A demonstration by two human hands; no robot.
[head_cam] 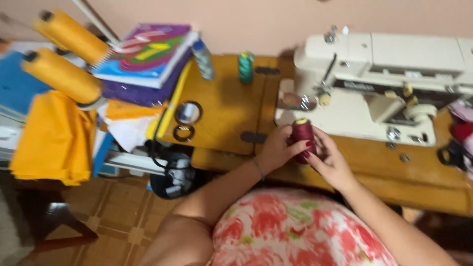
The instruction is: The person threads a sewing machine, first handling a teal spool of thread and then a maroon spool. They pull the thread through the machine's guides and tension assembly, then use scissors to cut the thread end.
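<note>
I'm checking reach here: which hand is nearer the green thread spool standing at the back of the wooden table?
Left. The left hand lies below the green thread spool; the right hand is farther right.

Warm, even indoor light; soft shadows; motion blur throughout, strongest at left edge; no glare.

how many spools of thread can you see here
5. Two big yellow spools at upper left, a grey-blue spool and a green spool on the wooden table, and a maroon spool held by both hands. Others may be hidden at the right edge.
</note>
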